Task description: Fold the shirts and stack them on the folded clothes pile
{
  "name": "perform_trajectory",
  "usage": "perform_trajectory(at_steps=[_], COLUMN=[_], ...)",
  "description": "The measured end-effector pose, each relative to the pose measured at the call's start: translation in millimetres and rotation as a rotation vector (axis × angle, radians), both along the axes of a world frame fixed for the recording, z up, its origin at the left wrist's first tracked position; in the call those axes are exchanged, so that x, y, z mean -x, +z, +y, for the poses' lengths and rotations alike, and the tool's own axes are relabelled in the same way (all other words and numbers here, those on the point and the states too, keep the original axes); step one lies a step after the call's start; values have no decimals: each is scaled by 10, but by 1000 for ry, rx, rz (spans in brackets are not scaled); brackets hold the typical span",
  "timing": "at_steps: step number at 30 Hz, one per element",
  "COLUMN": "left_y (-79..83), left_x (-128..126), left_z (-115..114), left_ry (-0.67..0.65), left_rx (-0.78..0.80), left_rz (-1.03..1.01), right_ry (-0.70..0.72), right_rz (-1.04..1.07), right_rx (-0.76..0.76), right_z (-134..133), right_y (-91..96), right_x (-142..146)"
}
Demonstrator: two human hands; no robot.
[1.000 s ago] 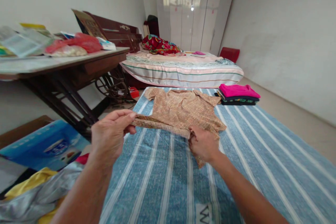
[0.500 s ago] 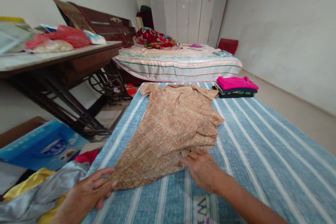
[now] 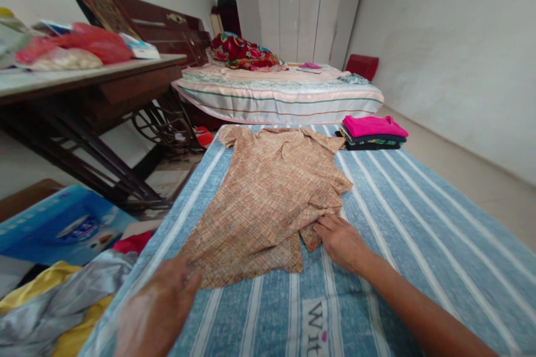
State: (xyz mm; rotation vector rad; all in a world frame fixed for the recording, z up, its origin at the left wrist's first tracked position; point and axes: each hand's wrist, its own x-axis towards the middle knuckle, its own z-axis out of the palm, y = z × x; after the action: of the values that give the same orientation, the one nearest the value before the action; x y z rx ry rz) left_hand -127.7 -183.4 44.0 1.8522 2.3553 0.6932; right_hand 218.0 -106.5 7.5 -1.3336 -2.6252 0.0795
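Observation:
A tan checked shirt (image 3: 268, 201) lies spread out on a blue and white striped mat (image 3: 397, 217), collar toward the far end. My right hand (image 3: 341, 240) rests flat on the shirt's lower right hem, fingers stretched onto the cloth. At the lower left corner of the shirt is my left hand (image 3: 157, 307), blurred by motion; its fingers touch the hem edge, and I cannot make out whether they grip it.
A stack of folded clothes with a pink top (image 3: 372, 132) sits on the mat's far right. A dark sewing table (image 3: 84, 95) stands left, a bed (image 3: 280, 95) beyond. Loose yellow and grey clothes (image 3: 54, 301) and a blue box (image 3: 62, 226) lie near left.
The shirt was held up by its hem, then laid flat on the mat. My right hand slid right along the hem; my left hand drew back toward me.

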Motion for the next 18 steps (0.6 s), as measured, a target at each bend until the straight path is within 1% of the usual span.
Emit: perform_trajectory(at_steps=[1, 2, 3, 4, 5, 6, 7, 10, 12, 14, 18], left_y=[-36, -75, -111, -141, -161, -169, -165, -110, -78, -71, -108], left_x=[-209, -426, -637, -834, -1006, -1150, -1263, -1446, -1476, -1469, -1414], left_z=[-11, -17, -17, -8, 10, 35, 67, 172, 227, 262, 293], left_ry=[-168, -362, -524, -636, -696, -732, -735, -691, -687, -699, -733], left_rx=[-29, -2, 8, 0, -20, 8, 36, 144, 201, 224, 205], left_rz=[2, -5, 0, 22, 58, 110, 161, 281, 305, 295, 220], right_ry=[10, 21, 29, 31, 25, 11, -4, -31, -27, -28, -48], right_rz=[-8, -5, 19, 65, 129, 205, 283, 464, 525, 553, 644], right_rx=[-15, -19, -13, 2, 22, 39, 52, 37, 18, 0, -45], right_z=[44, 93, 144, 197, 250, 303, 352, 472, 516, 531, 527], right_y=[-16, -15, 7, 50, 113, 192, 282, 565, 719, 831, 956], right_x=[-3, -7, -11, -14, -15, -12, -4, 50, 102, 154, 226])
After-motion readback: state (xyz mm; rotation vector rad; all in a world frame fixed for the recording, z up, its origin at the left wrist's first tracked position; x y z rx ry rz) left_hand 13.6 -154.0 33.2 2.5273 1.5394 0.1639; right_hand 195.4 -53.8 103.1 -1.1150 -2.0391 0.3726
